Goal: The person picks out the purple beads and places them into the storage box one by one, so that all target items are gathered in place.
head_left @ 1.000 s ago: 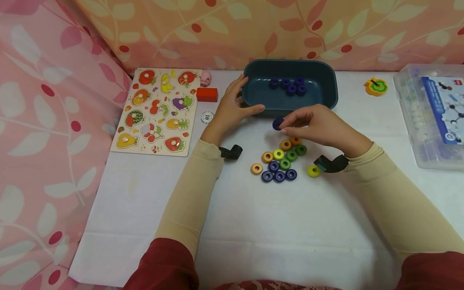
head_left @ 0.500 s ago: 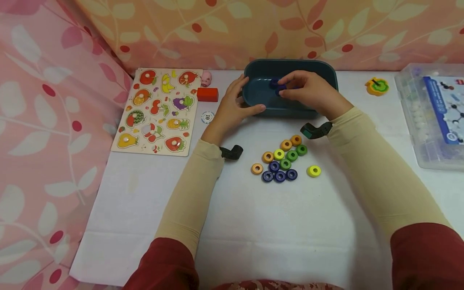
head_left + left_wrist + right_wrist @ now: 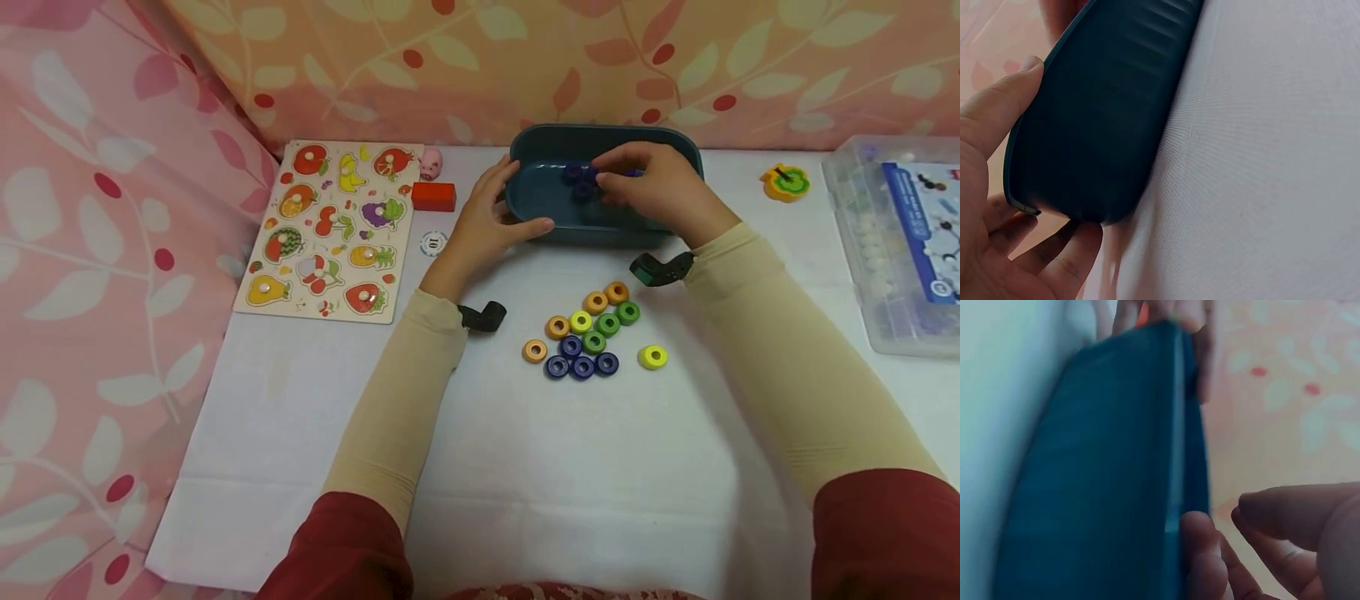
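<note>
My left hand (image 3: 491,218) grips the left end of a dark teal plastic tub (image 3: 540,218), thumb on the near rim and fingers round the end; the left wrist view shows this thumb (image 3: 1004,106) at the tub's edge. Inside the tub lie several dark blue ring beads (image 3: 582,192), partly hidden by my right hand (image 3: 652,185). That hand reaches over the near rim, its fingertips right at the beads. In the right wrist view its thumb and fingers (image 3: 1279,512) are apart, with no bead visible between them.
Loose orange (image 3: 557,327), green (image 3: 607,324), yellow (image 3: 653,357) and dark blue ring beads (image 3: 582,367) lie before the tub. A fruit puzzle board (image 3: 322,233), red block (image 3: 433,197), pig figure (image 3: 431,163) and round token (image 3: 432,243) are left; a pepper-shaped toy (image 3: 785,182) and clear case (image 3: 862,250) right.
My right hand has carried a dark blue bead from in front of the tub into it, and its fingers have come off the bead. The left hand keeps its grip on the tub.
</note>
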### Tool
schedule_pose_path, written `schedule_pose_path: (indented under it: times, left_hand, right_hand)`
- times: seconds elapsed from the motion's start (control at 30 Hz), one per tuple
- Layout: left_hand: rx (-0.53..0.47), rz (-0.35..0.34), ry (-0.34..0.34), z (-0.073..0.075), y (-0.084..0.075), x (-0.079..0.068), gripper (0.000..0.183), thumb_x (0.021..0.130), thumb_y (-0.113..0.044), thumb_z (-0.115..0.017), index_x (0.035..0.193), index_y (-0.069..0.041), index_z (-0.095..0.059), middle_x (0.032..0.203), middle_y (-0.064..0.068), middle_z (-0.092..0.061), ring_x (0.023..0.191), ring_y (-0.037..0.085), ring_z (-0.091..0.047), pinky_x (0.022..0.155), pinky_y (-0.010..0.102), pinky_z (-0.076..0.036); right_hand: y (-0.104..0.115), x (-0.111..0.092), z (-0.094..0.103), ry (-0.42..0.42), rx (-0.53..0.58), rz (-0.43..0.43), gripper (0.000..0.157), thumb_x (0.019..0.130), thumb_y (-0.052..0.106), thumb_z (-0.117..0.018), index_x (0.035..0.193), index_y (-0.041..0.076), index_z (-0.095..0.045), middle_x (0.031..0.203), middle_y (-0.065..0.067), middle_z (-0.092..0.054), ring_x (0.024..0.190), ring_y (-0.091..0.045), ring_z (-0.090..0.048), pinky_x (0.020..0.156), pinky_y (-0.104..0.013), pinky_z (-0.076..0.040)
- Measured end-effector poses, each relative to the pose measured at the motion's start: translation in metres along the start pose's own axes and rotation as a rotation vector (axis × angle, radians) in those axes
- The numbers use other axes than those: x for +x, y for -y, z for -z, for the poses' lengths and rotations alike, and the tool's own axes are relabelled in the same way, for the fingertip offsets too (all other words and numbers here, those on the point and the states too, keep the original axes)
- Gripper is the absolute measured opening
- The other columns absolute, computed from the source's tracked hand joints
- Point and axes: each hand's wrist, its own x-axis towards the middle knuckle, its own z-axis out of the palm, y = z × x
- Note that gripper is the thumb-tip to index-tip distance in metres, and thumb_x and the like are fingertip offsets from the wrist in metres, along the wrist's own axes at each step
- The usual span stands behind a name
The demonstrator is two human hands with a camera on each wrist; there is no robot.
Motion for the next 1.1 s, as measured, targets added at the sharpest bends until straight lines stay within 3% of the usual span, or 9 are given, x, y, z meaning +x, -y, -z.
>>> schedule_pose_path:
  times: [0.13, 0.3, 0.47, 0.6, 0.8, 1.1]
  left_hand:
    - [0.013, 0.004, -0.007, 0.000, 0.001, 0.000, 0.103, 0.077, -0.044, -0.085, 0.159, -0.033, -0.024, 0.167, -0.016, -0.011, 0.145, 0.014, -0.040, 0.115, 0.023, -0.037]
    - [0.023, 0.008, -0.013, 0.002, 0.003, 0.000, 0.103, 0.077, -0.044, -0.085, 0.159, -0.033, -0.024, 0.167, -0.016, -0.011, 0.145, 0.015, -0.040, 0.115, 0.023, -0.038]
    - [0.018, 0.007, -0.011, 0.003, 0.003, 0.000, 0.103, 0.078, -0.043, -0.085, 0.159, -0.032, -0.023, 0.167, -0.016, -0.010, 0.146, 0.015, -0.038, 0.115, 0.023, -0.037]
    - [0.012, 0.004, -0.008, 0.003, 0.002, -0.001, 0.104, 0.078, -0.043, -0.085, 0.160, -0.032, -0.023, 0.167, -0.016, -0.010, 0.146, 0.015, -0.038, 0.116, 0.023, -0.036]
    - [0.021, 0.000, -0.016, 0.003, 0.002, -0.001, 0.103, 0.078, -0.043, -0.085, 0.159, -0.031, -0.024, 0.167, -0.015, -0.010, 0.146, 0.015, -0.039, 0.115, 0.022, -0.037]
    - [0.006, 0.002, -0.001, -0.001, 0.001, 0.000, 0.103, 0.078, -0.042, -0.085, 0.159, -0.032, -0.023, 0.167, -0.016, -0.010, 0.146, 0.014, -0.039, 0.115, 0.022, -0.037]
  right_hand:
    - [-0.001, -0.031, 0.006, -0.017, 0.024, 0.008, 0.051, 0.097, 0.054, -0.057, 0.137, 0.023, -0.060, 0.123, -0.002, -0.062, 0.106, -0.021, -0.066, 0.101, -0.046, -0.049]
    - [-0.012, -0.072, 0.001, 0.062, -0.004, 0.011, 0.047, 0.095, 0.051, -0.063, 0.129, 0.018, -0.065, 0.114, -0.005, -0.069, 0.099, -0.023, -0.067, 0.085, -0.036, -0.053]
    - [-0.031, -0.111, -0.023, 0.196, -0.047, 0.043, 0.036, 0.094, 0.043, -0.070, 0.121, 0.019, -0.071, 0.112, -0.005, -0.074, 0.089, -0.018, -0.070, 0.076, -0.029, -0.054]
    - [-0.045, -0.137, -0.048, 0.224, -0.082, 0.114, 0.027, 0.090, 0.037, -0.076, 0.112, 0.022, -0.073, 0.105, -0.001, -0.074, 0.078, -0.013, -0.068, 0.067, -0.026, -0.052]
    - [-0.053, -0.154, -0.077, 0.138, -0.155, 0.233, 0.020, 0.085, 0.024, -0.081, 0.104, 0.025, -0.074, 0.100, 0.006, -0.069, 0.072, -0.009, -0.061, 0.066, -0.025, -0.050]
    - [-0.060, -0.158, -0.089, 0.119, -0.187, 0.280, 0.022, 0.084, 0.021, -0.083, 0.104, 0.024, -0.074, 0.098, 0.005, -0.067, 0.072, -0.006, -0.059, 0.067, -0.024, -0.049]
